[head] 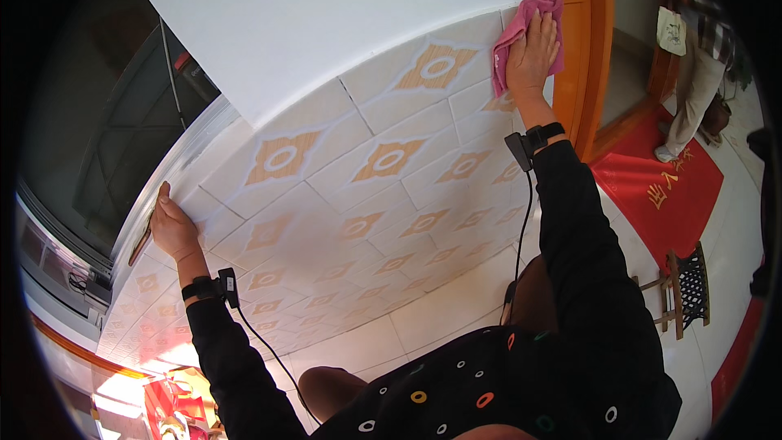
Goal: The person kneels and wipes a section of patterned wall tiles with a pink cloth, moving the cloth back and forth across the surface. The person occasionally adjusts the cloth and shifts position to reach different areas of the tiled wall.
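Observation:
My right hand [533,64] lies flat on a folded pink cloth [555,7], pressing it to the upper right end of the tiled wall [342,195]. The cloth sits at the corner by the wooden door frame. Pale tiles with tan four-pointed motifs cover this wall. At the far left, my left hand [174,229] rests at the window ledge [208,128], fingers extended along its edge. A narrow dark brown object [140,245] shows beside that palm; whether I hold it is unclear. Both wrists wear black straps with cabled devices.
Above the tiles is a smooth white wall surface [342,6]. An orange wooden door frame [595,61] stands right, with a person [702,61] beyond. A red mat [678,195] and a small folding stool [681,293] are on the floor. Red items [177,400] lie lower left.

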### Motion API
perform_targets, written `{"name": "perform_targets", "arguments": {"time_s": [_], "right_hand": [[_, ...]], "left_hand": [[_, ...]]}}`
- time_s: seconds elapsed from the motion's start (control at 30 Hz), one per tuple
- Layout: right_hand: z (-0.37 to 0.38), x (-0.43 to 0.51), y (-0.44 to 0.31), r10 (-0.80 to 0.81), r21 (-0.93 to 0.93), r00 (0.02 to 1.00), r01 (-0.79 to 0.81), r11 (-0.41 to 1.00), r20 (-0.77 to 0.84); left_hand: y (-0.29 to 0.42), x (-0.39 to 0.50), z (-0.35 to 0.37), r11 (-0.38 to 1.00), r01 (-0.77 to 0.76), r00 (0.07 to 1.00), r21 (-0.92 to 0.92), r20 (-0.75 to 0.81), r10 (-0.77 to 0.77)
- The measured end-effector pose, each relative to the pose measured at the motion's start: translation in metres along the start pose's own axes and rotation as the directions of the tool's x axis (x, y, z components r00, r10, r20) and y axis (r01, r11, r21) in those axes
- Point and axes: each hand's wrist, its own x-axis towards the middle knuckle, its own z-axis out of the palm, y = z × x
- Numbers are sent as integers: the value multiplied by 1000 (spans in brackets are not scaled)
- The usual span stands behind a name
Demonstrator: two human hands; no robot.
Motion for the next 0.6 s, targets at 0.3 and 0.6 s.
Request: {"name": "perform_targets", "arguments": {"time_s": [0.3, 0.6], "right_hand": [[-7, -70, -3, 442, -25, 897, -442, 897, 13], [-47, -265, -225, -35, 125, 913, -18, 992, 407]], "left_hand": [[5, 0, -1, 1000, 27, 998, -16, -47, -28], [0, -4, 2, 998, 54, 998, -45, -19, -55]]}}
